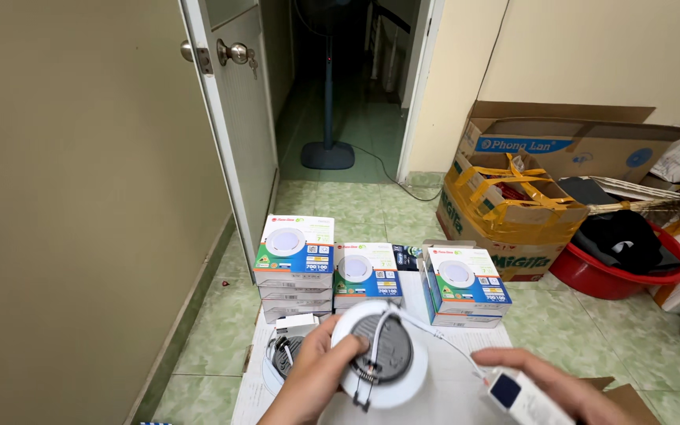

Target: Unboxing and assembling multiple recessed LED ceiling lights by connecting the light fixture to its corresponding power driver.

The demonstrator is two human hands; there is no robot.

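Two hands share one round white downlight (383, 354), low in the middle of the frame, with its dark ribbed back toward me. My left hand (316, 378) cups its left rim, thumb laid across the back and fingers curled under. A thin white lead (434, 334) runs right to the small white driver box (517, 397), which my right hand (568, 389) pinches between thumb and fingers at the bottom right. I judge the lead wants slack, so I keep the hands near and grip the rim, clear of the spring clip (364, 386). Behind stand three stacks of boxed lamps (371, 275); a second fitting (281, 358) lies left.
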